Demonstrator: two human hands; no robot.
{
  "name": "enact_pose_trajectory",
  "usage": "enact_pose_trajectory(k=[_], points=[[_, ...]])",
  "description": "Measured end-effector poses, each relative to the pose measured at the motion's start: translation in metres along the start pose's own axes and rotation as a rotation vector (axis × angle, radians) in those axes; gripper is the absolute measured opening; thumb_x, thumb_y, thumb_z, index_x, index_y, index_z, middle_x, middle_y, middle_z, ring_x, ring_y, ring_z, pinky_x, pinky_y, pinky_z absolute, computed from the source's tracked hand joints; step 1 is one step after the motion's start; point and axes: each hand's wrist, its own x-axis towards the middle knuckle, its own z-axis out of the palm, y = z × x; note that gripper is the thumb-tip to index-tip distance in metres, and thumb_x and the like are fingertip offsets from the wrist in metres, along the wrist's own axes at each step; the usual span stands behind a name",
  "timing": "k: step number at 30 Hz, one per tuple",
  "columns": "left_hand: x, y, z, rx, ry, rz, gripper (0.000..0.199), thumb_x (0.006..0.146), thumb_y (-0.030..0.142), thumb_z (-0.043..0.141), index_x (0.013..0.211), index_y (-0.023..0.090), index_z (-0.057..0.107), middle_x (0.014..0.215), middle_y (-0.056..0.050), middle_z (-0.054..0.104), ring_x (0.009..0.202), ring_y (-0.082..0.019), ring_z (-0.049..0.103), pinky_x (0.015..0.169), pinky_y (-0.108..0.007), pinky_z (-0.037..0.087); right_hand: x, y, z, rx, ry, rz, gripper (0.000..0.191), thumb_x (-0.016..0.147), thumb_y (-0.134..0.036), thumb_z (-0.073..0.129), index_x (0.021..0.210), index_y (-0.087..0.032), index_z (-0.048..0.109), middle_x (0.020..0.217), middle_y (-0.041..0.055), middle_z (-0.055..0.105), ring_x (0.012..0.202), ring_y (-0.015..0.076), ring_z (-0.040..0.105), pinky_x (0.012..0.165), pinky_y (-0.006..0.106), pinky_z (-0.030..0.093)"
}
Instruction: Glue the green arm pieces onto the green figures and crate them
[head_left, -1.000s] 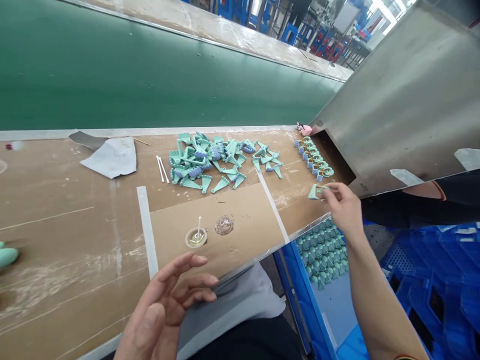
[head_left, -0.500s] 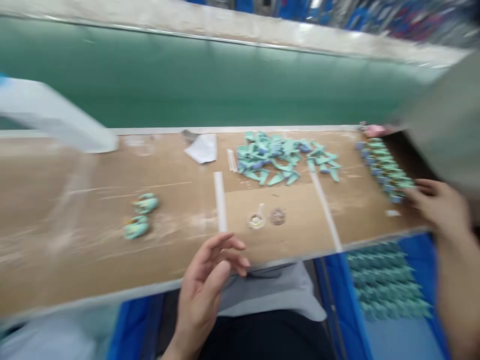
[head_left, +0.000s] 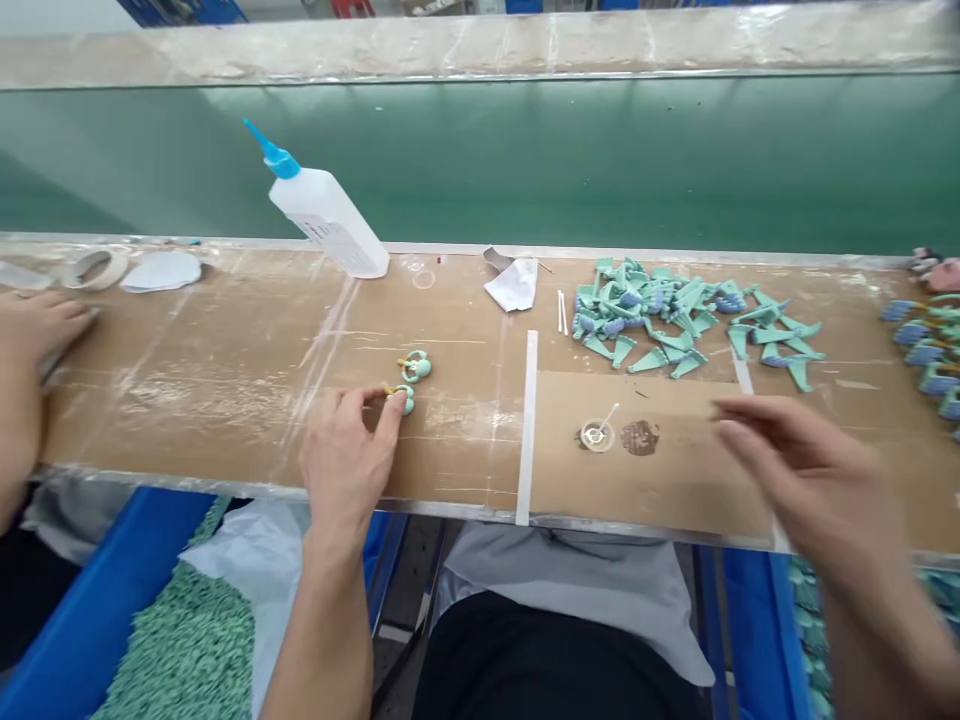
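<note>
My left hand rests on the brown work surface, its thumb and index finger closed on a small teal rounded piece with a yellow part. Just beyond it lies a like piece, not touched by the hand. My right hand, a little blurred, hovers over the right part of the table. Its thumb and fingers are bent and slightly apart, and no thing shows between them. Between the hands sits a small round clear dish with a white-tipped stick in it, beside a dark round stain.
A pile of teal and purple pieces lies at the back. White sticks, crumpled paper and a tilted white bottle stand nearby. Assembled pieces line the right edge. Another person's hand is at far left; a blue bin is below.
The view has swung left. My left hand has moved from the table's front edge to the teal rounded piece and closed on it. My right hand has left the row of assembled pieces.
</note>
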Motion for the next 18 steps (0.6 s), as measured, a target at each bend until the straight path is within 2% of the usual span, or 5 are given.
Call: enact_pose_trajectory(k=[2, 7, 10, 12, 18], points=[[-0.003, 0.002, 0.005, -0.061, -0.005, 0.011, 0.042, 0.112, 0.062, 0.076, 0.125, 0.022, 0.082, 0.129, -0.016, 0.08, 0.118, -0.039, 0.078, 0.111, -0.055, 0.06, -0.003, -0.028, 0.028, 0.135, -0.125, -0.069, 0.027, 0.112, -0.054, 0.084, 0.122, -0.031, 0.091, 0.107, 0.0087, 0.087, 0.087, 0.0271, 0.077, 0.079, 0.042, 0.061], [-0.023, 0.014, 0.017, -0.303, -0.024, 0.072, 0.038, 0.108, 0.045, 0.086, 0.14, 0.026, 0.079, 0.125, -0.007, 0.087, 0.106, -0.03, 0.083, 0.104, -0.046, 0.064, 0.009, -0.062, 0.076, 0.222, -0.174, -0.119, 0.019, 0.114, -0.04, 0.081, 0.12, -0.024, 0.089, 0.102, 0.0052, 0.079, 0.078, 0.0208, 0.066, 0.078, 0.037, 0.055], [-0.038, 0.024, 0.023, -0.408, -0.066, 0.099, 0.036, 0.108, 0.042, 0.087, 0.14, 0.026, 0.083, 0.133, -0.008, 0.089, 0.118, -0.03, 0.085, 0.115, -0.047, 0.064, 0.012, -0.064, 0.077, 0.215, -0.222, -0.169, 0.017, 0.113, -0.037, 0.083, 0.102, -0.024, 0.088, 0.092, 0.0038, 0.076, 0.075, 0.02, 0.063, 0.07, 0.036, 0.048], [-0.05, 0.035, 0.027, -0.572, -0.111, 0.03, 0.042, 0.104, 0.044, 0.093, 0.14, 0.025, 0.085, 0.135, -0.009, 0.09, 0.121, -0.031, 0.086, 0.117, -0.047, 0.065, 0.011, -0.065, 0.074, 0.193, -0.242, -0.207, 0.019, 0.113, -0.034, 0.084, 0.097, -0.025, 0.088, 0.088, 0.0027, 0.075, 0.073, 0.0197, 0.062, 0.068, 0.036, 0.045], [-0.089, 0.086, 0.038, -1.273, -0.43, -0.289, 0.049, 0.092, 0.045, 0.109, 0.129, 0.021, 0.089, 0.109, -0.007, 0.092, 0.097, -0.023, 0.087, 0.092, -0.033, 0.07, 0.005, -0.066, 0.071, 0.112, -0.272, -0.308, 0.02, 0.113, -0.025, 0.084, 0.094, -0.025, 0.087, 0.09, 0.0024, 0.08, 0.08, 0.0202, 0.07, 0.073, 0.037, 0.048]])
